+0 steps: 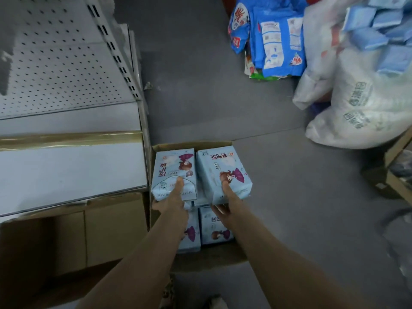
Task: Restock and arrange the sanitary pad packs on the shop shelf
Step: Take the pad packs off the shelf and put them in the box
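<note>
An open cardboard box (223, 257) sits on the grey floor and holds light-blue sanitary pad packs. My left hand (174, 201) grips one pack (171, 168) by its near end, thumb on top. My right hand (229, 204) grips a second pack (220, 172) the same way, just above the box. More packs (214, 226) lie lower in the box, partly hidden by my arms. The white shop shelf (66, 170) stands to the left with a bare white board and a pegboard back (55, 63).
Brown cartons (100, 233) stand under the shelf on the left. Blue product bags (274, 39) lie on the floor at the back. A large white sack (367, 103) with blue packs on top fills the right side. Another carton edge (394, 166) sits far right.
</note>
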{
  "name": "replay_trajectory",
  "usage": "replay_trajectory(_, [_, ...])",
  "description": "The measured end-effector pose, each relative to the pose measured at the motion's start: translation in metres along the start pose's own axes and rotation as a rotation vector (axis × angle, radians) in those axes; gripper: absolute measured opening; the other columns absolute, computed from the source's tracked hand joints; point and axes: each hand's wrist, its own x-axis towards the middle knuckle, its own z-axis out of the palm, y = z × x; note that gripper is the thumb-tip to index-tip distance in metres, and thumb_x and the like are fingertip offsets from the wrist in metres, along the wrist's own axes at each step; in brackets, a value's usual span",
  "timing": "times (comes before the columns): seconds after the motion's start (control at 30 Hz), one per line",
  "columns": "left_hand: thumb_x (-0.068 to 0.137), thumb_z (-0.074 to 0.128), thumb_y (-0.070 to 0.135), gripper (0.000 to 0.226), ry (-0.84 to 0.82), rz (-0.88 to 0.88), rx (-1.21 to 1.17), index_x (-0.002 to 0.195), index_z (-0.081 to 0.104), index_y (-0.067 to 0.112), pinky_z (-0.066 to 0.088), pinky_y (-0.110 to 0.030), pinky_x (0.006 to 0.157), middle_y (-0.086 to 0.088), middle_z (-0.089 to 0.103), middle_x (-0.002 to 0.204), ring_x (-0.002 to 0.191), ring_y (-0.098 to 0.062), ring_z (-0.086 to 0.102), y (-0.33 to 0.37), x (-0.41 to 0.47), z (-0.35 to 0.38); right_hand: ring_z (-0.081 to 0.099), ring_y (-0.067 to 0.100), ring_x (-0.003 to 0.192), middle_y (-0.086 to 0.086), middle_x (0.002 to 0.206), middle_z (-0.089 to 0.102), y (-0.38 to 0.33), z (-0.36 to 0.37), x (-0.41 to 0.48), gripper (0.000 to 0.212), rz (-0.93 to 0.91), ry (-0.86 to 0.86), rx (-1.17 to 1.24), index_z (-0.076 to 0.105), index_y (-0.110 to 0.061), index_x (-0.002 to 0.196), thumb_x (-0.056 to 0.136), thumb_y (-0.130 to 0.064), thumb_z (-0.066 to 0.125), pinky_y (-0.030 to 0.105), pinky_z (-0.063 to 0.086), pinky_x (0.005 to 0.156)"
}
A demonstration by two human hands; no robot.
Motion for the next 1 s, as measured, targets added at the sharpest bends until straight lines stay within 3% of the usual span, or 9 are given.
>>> replay_trajectory(0.13, [0.056,0.098,0.027,0.103,0.027,-0.035,0.095,0.139,0.036,0.018,0.057,-0.039,0.058,-0.006,0.058,0.116,0.096,-0.027,0.065,-0.009,0.022,0.008,0.068,0.026,0.105,0.005,0.11,0.074,0.01,0.007,0.022,0.044,0.004,0.003,-0.006,0.064,-0.024,0.11,0.075,-0.033,0.089,0.05,0.058,0.094])
replay_trajectory(0.27, [0.053,0.099,0.031,0.09,0.022,-0.081,0.162,0.123,0.044,0.017,0.061,-0.045,0.074,-0.008,0.062,0.116,0.098,-0.03,0.067,-0.013,0.035,0.016,0.068,0.026,0.108,0.006,0.118,0.072,0.011,0.021,0.029,0.053,0.002,-0.004,-0.008,0.065,-0.022,0.116,0.072,-0.034,0.091,0.049,0.058,0.093])
replay_trajectory(0.37, [0.066,0.094,0.025,0.072,-0.064,-0.079,0.197,0.125,0.054,0.017,0.055,-0.029,0.047,-0.006,0.066,0.115,0.085,-0.023,0.067,-0.015,0.041,0.013,0.067,0.019,0.098,0.005,0.115,0.07,0.005,0.029,0.021,0.037,0.004,0.048,-0.063,0.063,-0.022,0.108,0.08,-0.032,0.086,0.039,0.06,0.086])
replay_trajectory(0.47, [0.07,0.09,0.032,0.072,-0.111,-0.119,0.323,0.13,0.056,0.012,0.059,-0.038,0.072,-0.009,0.065,0.116,0.096,-0.027,0.066,-0.006,0.041,0.002,0.061,0.017,0.09,0.01,0.123,0.063,-0.004,0.03,0.001,0.04,0.094,0.098,-0.186,0.06,-0.01,0.121,0.088,-0.024,0.078,0.024,0.057,0.074])
replay_trajectory(0.53, [0.057,0.094,0.048,0.088,-0.142,-0.133,0.384,0.127,0.059,0.008,0.057,-0.047,0.087,-0.012,0.067,0.106,0.097,-0.031,0.067,0.005,0.035,-0.007,0.055,0.016,0.078,0.01,0.107,0.061,-0.011,0.027,-0.015,0.041,0.116,0.157,-0.308,0.058,-0.007,0.125,0.091,-0.023,0.074,0.021,0.055,0.067])
replay_trajectory(0.67, [0.015,0.098,0.058,0.121,-0.14,-0.054,0.477,0.12,0.065,0.008,0.057,-0.056,0.085,-0.015,0.07,0.109,0.095,-0.036,0.069,0.027,0.017,-0.022,0.053,0.014,0.073,0.002,0.085,0.052,-0.032,0.028,-0.056,0.038,0.068,0.131,-0.442,0.057,-0.004,0.127,0.095,-0.022,0.067,0.035,0.056,0.087])
replay_trajectory(0.8, [0.049,0.098,0.048,0.088,-0.214,0.164,0.588,0.121,0.062,0.009,0.058,-0.052,0.087,-0.011,0.07,0.112,0.097,-0.033,0.069,0.085,-0.072,-0.019,0.057,0.014,0.063,0.003,0.075,0.057,-0.07,0.047,-0.115,0.025,-0.084,0.163,-0.594,0.066,-0.011,0.099,0.09,-0.033,0.073,0.028,0.051,0.052])
replay_trajectory(0.9, [0.062,0.09,0.048,0.082,-0.307,0.359,0.713,0.128,0.06,0.01,0.059,-0.03,0.083,-0.008,0.069,0.12,0.092,-0.02,0.072,0.135,-0.16,-0.013,0.067,0.023,0.081,0.013,0.086,0.067,-0.109,0.071,-0.173,0.024,-0.207,0.098,-0.684,0.065,-0.006,0.09,0.091,-0.028,0.073,0.041,0.057,0.079])
replay_trajectory(1.0, [0.081,0.083,0.027,0.071,-0.368,0.517,0.779,0.14,0.049,0.008,0.044,-0.021,0.082,-0.005,0.059,0.133,0.118,-0.022,0.062,0.177,-0.239,-0.01,0.061,0.03,0.113,0.017,0.129,0.061,-0.154,0.092,-0.246,0.049,-0.422,0.077,-0.815,0.051,-0.004,0.131,0.09,-0.017,0.074,0.035,0.049,0.089])
